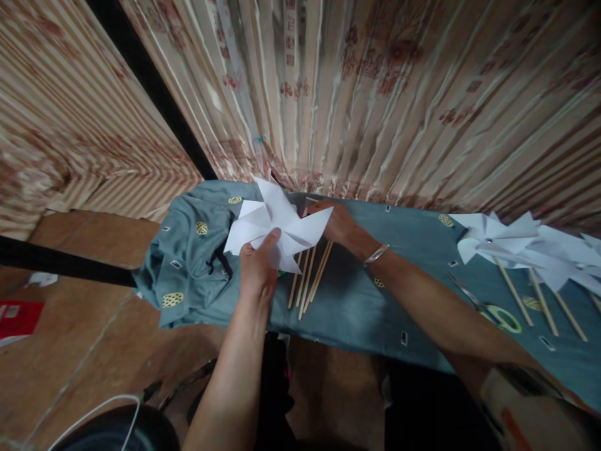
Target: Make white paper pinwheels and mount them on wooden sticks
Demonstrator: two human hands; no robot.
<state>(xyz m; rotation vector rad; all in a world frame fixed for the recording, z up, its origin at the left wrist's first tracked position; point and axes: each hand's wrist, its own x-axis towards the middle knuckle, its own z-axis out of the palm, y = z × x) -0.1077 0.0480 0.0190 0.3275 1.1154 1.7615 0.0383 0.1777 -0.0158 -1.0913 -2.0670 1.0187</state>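
Observation:
A white paper pinwheel (pixel 293 220) is gripped by my left hand (pixel 260 260), the thumb pressed on its middle. Just behind the pinwheel's right blade is my right hand (pixel 335 224), with a bracelet on the wrist. Its fingers are partly covered by the paper, so I cannot make out what they touch. Several thin wooden sticks (pixel 306 282) lie on the blue-green cloth below the pinwheel, between my two forearms. Their upper ends are hidden under the paper and my right hand.
Several white pinwheels on sticks (pixel 504 238) lie at the table's right. Near them are scissors (pixel 500 316) with light green handles. The patterned cloth (pixel 413 250) is bunched at the left end. A black pole (pixel 159 88) and a pleated curtain (pixel 328 94) stand behind.

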